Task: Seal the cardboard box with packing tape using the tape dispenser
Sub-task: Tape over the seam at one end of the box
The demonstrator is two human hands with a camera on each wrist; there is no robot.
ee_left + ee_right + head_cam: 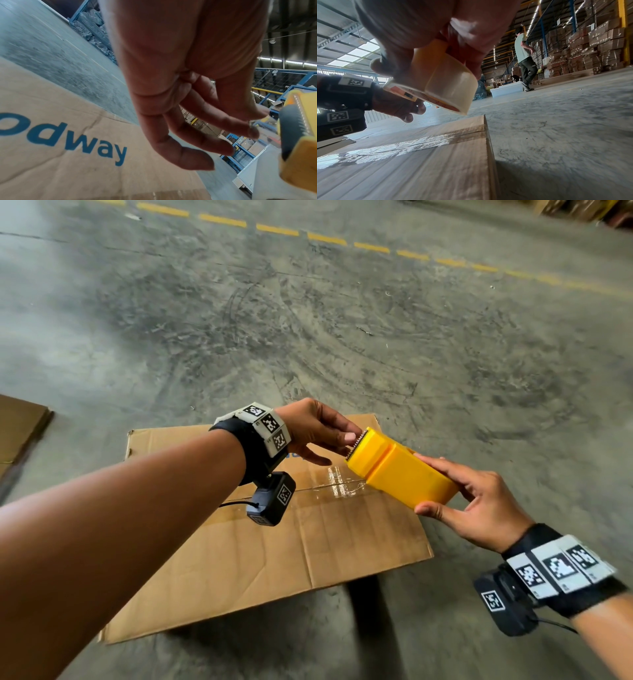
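A brown cardboard box (274, 542) lies on the concrete floor with its flaps shut. A strip of clear tape (337, 482) runs along its middle seam. My right hand (423, 484) grips a yellow tape dispenser (400, 474) just above the box's right part, thumb on the near side and fingers on the far side. My left hand (346, 445) is at the dispenser's toothed blade end, where thumb and forefinger pinch the loose tape end (253, 122). The right wrist view shows the clear tape roll (447, 83) inside the dispenser and the taped seam (402, 146) below it.
A flat sheet of cardboard (20, 426) lies on the floor at the left. A dashed yellow line (325, 238) crosses the floor far ahead. In the right wrist view a person (524, 58) walks in the distance beside tall stacks of cartons (590, 51).
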